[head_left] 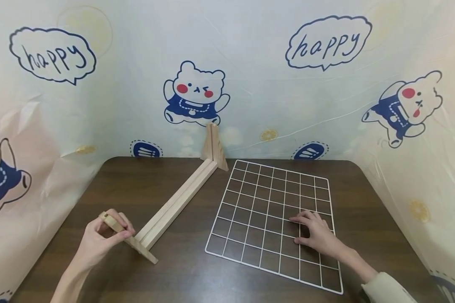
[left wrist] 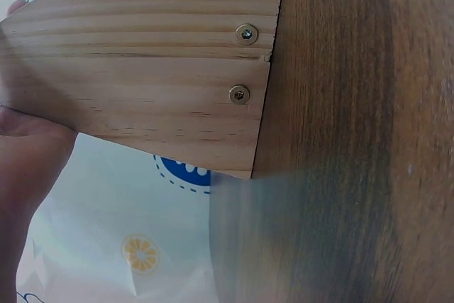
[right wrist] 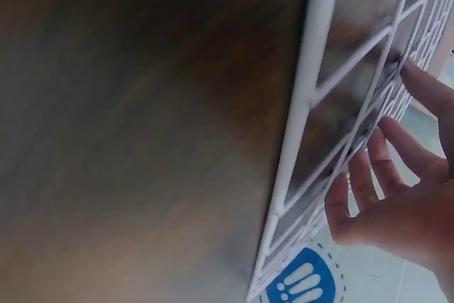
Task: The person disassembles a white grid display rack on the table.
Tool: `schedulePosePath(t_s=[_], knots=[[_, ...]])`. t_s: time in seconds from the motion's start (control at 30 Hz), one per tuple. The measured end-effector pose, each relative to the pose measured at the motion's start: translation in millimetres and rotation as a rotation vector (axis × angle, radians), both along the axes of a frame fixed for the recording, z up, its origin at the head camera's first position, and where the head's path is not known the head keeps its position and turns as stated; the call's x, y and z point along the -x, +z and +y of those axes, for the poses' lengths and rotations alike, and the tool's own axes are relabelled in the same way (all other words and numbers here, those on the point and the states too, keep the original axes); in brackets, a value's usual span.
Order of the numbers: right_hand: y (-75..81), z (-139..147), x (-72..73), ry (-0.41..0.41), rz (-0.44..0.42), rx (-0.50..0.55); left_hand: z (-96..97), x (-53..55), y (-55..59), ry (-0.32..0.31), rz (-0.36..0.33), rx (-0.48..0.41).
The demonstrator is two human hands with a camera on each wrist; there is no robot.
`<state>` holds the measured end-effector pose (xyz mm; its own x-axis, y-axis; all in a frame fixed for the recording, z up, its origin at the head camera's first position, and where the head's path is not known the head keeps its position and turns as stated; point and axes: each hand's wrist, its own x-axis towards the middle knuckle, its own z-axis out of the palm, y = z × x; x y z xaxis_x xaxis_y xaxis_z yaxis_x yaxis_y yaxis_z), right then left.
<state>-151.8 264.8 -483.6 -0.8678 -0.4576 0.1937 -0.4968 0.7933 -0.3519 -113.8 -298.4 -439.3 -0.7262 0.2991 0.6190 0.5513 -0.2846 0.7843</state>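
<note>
A wooden stand [head_left: 182, 201] has a long grooved beam with a triangular upright at each end. My left hand [head_left: 102, 237] grips the top of the near upright [head_left: 142, 250], thumb on one side and fingers on the other. Two screw heads show low on that upright's outer face [left wrist: 142, 79] in the left wrist view. To the right, a white wire grid panel [head_left: 246, 223] lies on the table. My right hand [head_left: 318, 235] rests over its right part, thumb and fingers apart. In the right wrist view the fingertips [right wrist: 360, 164] meet the wires, without curling round them.
Both things are on a dark brown wooden table [head_left: 186, 277]. The far upright [head_left: 214, 147] stands near the back edge. Behind and at the sides hangs a pale curtain [head_left: 258, 105] printed with bears and speech bubbles.
</note>
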Motion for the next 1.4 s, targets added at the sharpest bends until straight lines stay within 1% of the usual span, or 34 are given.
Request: schedulePosePath(t_s=[0.13, 0.23, 0.33, 0.37, 0.43, 0.57, 0.67, 0.87, 0.97, 1.13, 1.3, 1.4], knots=[[2.0, -8, 4.0, -0.008, -0.045, 0.042, -1.4, -1.2, 0.5, 0.011, 0.000, 0.004], [5.0, -15, 7.4, -0.028, -0.084, 0.045, -2.2, -2.0, -0.2, 0.018, -0.001, 0.005], [7.1, -20, 8.8, -0.034, -0.091, 0.034, -1.6, -1.8, -0.3, 0.016, -0.009, 0.008], [7.6, -20, 9.2, -0.026, -0.088, 0.032, -1.2, -1.7, -0.3, 0.016, -0.011, 0.009], [8.0, -20, 10.8, 0.016, -0.086, 0.032, -0.5, -1.7, -0.1, 0.017, -0.014, 0.011], [8.9, -19, 16.4, 0.125, -0.119, 0.025, 0.1, -2.5, 0.3, 0.022, -0.011, 0.009], [11.4, -19, 19.5, 0.165, -0.146, 0.010, 0.2, -2.7, 0.3, 0.026, -0.004, 0.008], [13.9, -20, 23.1, 0.168, -0.180, -0.018, 0.6, -1.7, 0.0, 0.033, -0.002, 0.016], [13.4, -20, 24.3, 0.173, -0.185, -0.038, 0.4, -3.1, -0.5, 0.032, -0.003, 0.019], [11.7, -19, 24.7, 0.190, -0.173, -0.050, 0.6, -8.2, 0.2, 0.041, -0.002, 0.034], [11.2, -17, 25.3, 0.221, -0.137, -0.042, 1.9, -13.1, 2.3, 0.071, -0.008, 0.043], [11.9, -17, 26.8, 0.240, -0.140, -0.037, 3.0, -15.6, 3.1, 0.087, -0.015, 0.036]])
